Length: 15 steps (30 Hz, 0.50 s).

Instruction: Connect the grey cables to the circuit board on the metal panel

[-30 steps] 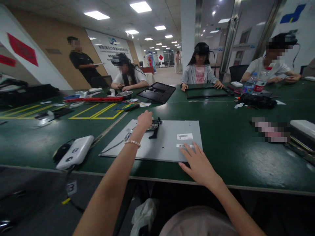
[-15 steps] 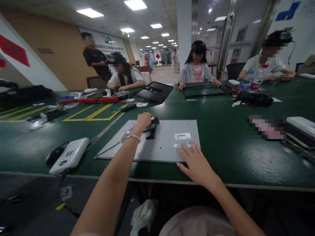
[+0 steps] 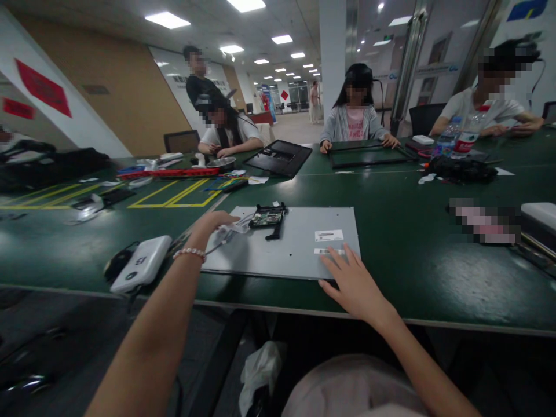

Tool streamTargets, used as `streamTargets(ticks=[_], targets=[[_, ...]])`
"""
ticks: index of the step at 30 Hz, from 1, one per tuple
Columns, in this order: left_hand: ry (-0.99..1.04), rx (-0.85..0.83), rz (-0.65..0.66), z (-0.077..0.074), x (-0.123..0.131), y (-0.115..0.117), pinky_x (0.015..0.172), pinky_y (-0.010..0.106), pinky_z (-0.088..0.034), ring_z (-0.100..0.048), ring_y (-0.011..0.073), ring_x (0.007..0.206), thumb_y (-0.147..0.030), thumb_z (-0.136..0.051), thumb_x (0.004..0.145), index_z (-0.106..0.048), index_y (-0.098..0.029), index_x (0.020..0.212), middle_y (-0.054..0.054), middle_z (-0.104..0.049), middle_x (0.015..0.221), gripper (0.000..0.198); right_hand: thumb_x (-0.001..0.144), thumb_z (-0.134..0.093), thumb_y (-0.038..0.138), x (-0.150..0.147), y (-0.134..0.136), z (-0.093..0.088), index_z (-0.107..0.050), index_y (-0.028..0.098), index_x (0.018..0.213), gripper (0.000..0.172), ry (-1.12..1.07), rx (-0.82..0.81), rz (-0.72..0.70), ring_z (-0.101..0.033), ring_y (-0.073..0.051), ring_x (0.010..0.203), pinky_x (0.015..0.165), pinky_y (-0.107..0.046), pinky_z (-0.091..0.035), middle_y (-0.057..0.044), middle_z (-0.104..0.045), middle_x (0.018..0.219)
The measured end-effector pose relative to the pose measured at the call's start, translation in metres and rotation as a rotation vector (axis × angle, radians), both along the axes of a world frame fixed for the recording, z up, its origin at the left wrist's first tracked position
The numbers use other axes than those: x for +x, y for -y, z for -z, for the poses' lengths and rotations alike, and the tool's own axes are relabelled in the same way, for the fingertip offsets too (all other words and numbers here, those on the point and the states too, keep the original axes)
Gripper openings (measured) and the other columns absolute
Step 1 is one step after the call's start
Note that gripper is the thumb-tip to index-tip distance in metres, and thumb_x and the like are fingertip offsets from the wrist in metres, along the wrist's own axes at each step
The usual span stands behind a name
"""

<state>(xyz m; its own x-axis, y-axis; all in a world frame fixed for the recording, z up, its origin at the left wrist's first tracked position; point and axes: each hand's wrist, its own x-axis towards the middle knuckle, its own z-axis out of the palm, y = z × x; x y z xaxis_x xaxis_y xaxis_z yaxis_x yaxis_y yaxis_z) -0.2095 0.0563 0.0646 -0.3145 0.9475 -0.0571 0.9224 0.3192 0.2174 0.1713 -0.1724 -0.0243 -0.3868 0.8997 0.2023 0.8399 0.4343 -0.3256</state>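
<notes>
A grey metal panel [image 3: 299,240] lies flat on the green table [image 3: 403,255] in front of me. A small circuit board [image 3: 266,217] with a black bracket sits near its far edge. My left hand [image 3: 211,224], a bead bracelet on the wrist, is at the panel's left edge, fingers closed on pale cables or tape [image 3: 232,227] running from the board. My right hand [image 3: 350,284] rests flat with fingers spread on the panel's near right corner, beside two white labels [image 3: 328,236].
A white device [image 3: 141,263] with a black cord lies at the left near the table edge. Yellow floor-style lines, red trays and tools lie further left. A white box [image 3: 538,217] is at the right. Three seated people work opposite on black frames; another stands behind.
My left hand has left the circuit board and drawn back left to the panel's edge, taking hold of the pale cables. My right hand stays on the panel. The standing person walked right.
</notes>
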Motion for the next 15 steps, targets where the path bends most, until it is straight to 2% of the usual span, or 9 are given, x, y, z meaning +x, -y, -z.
streamTargets(ticks=[3, 5, 7, 10, 13, 15], targets=[[0.026, -0.251, -0.044, 0.002, -0.005, 0.007, 0.077, 0.038, -0.05, -0.061, 0.0206, 0.071, -0.025, -0.072, 0.077, -0.063, -0.008, 0.078, 0.002, -0.061, 0.056, 0.019, 0.097, -0.042, 0.049, 0.0, 0.0, 0.0, -0.044, 0.018, 0.146, 0.059, 0.007, -0.001, 0.0, -0.016, -0.039, 0.146, 0.117, -0.052, -0.019, -0.01, -0.033, 0.157], [0.022, -0.268, -0.019, 0.003, -0.007, 0.009, 0.076, 0.033, -0.048, -0.059, 0.0174, 0.067, -0.014, -0.066, 0.078, -0.065, -0.008, 0.077, 0.001, -0.061, 0.056, 0.006, 0.097, -0.041, 0.049, 0.0, 0.001, 0.0, -0.044, 0.018, 0.146, 0.059, 0.01, -0.002, -0.001, -0.015, -0.039, 0.146, 0.117, -0.052, -0.019, -0.01, -0.033, 0.157], [0.022, -0.234, -0.011, 0.0, -0.009, 0.009, 0.074, 0.029, -0.047, -0.057, 0.0153, 0.063, -0.005, -0.062, 0.077, -0.066, -0.008, 0.073, 0.0, -0.06, 0.054, 0.006, 0.097, -0.04, 0.05, 0.0, 0.001, 0.0, -0.043, 0.018, 0.147, 0.059, 0.013, -0.004, 0.0, -0.015, -0.038, 0.147, 0.117, -0.052, -0.019, -0.009, -0.032, 0.158], [0.044, -0.151, -0.01, -0.01, -0.013, 0.003, 0.071, 0.026, -0.045, -0.054, 0.0134, 0.06, -0.004, -0.06, 0.076, -0.067, -0.008, 0.073, 0.0, -0.058, 0.05, 0.008, 0.097, -0.04, 0.05, -0.001, 0.001, 0.0, -0.042, 0.019, 0.148, 0.059, 0.019, -0.008, 0.0, -0.014, -0.038, 0.147, 0.117, -0.053, -0.019, -0.009, -0.032, 0.158], [0.092, 0.011, -0.004, -0.021, -0.011, -0.006, 0.069, 0.023, -0.044, -0.052, 0.0113, 0.061, -0.008, -0.06, 0.08, -0.069, -0.006, 0.084, 0.0, -0.06, 0.054, 0.01, 0.097, -0.039, 0.051, -0.001, 0.0, 0.0, -0.042, 0.019, 0.148, 0.06, 0.024, -0.01, -0.001, -0.014, -0.038, 0.147, 0.117, -0.053, -0.019, -0.008, -0.031, 0.158], [0.139, 0.148, -0.002, -0.023, -0.003, -0.014, 0.067, 0.021, -0.044, -0.053, 0.0097, 0.064, -0.013, -0.055, 0.085, -0.067, -0.005, 0.099, 0.002, -0.066, 0.066, 0.019, 0.097, -0.039, 0.051, -0.001, 0.0, 0.0, -0.042, 0.02, 0.148, 0.06, 0.024, -0.012, 0.001, -0.014, -0.038, 0.147, 0.117, -0.053, -0.02, -0.007, -0.031, 0.158]])
